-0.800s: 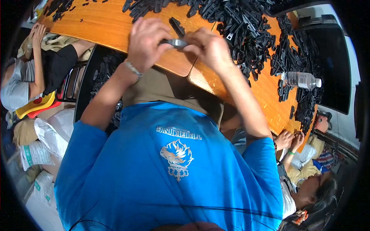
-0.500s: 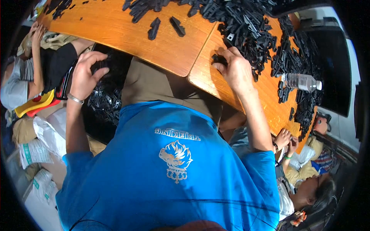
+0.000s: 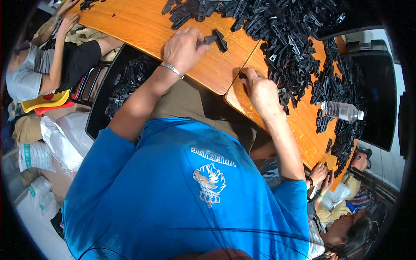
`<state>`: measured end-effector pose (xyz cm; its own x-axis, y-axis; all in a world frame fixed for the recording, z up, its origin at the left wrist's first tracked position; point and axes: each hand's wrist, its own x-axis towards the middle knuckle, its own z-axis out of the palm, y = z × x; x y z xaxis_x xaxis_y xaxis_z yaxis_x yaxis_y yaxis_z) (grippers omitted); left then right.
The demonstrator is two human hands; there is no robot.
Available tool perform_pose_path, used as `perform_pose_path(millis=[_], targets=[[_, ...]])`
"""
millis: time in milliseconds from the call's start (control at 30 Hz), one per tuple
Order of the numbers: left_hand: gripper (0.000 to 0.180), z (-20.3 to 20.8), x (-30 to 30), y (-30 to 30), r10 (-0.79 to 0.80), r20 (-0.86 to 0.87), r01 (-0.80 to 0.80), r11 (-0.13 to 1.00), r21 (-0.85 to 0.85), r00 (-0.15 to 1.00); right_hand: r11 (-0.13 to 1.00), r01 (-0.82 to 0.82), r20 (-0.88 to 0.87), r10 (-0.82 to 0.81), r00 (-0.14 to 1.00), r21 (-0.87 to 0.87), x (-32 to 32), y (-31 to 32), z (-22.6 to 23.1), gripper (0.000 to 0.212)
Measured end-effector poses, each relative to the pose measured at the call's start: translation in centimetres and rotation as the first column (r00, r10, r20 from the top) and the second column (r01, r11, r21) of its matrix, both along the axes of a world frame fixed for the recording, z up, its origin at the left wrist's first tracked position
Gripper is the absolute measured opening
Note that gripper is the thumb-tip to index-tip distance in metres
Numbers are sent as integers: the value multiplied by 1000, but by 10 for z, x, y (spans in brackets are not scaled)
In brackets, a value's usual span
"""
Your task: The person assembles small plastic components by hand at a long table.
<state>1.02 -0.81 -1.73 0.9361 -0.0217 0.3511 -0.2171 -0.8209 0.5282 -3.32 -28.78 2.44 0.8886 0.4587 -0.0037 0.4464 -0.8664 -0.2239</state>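
Note:
My left hand reaches over the orange-brown table, its fingers closed around a slim black plastic piece. Just past its fingertips another black plastic piece lies on the tabletop. At the table's near edge, right of the seam, my right hand has thumb and fingers closed on a small black plastic piece, mostly hidden by the fingers. A large heap of similar black pieces spreads beyond and to the right of my right hand.
A black bin holding more black pieces stands left of my lap. A clear bottle lies on the heap at right. Other people's hands are at the table's far left and lower right. White sacks sit at left.
My left hand has moved from above the bin up and right onto the table, and taken hold of one loose black piece. My right hand stays near the table edge, fingers more closed.

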Motion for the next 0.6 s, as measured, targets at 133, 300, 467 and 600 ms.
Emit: perform_pose_path(millis=[133, 300, 467, 600], targets=[[25, -1, -19, -20, -108, 0, 108, 994, -8, 994, 999, -34, -22, 34, 999, 33, -1, 6, 3, 21], [20, 16, -28, -23, -180, -52, 178, 983, -41, 982, 997, -68, 46, 70, 997, -42, 1, 1, 7, 23], [23, 24, -5, -2, -373, 112, 330, 900, 283, 921, 975, 36, -3, -37, 999, 217, 5, 16, 1, 20], [25, 27, -4, 5, -454, 57, 429, 871, 240, 889, 868, 34, 121, -108, 987, 496, 5, 44, -14, 23]])
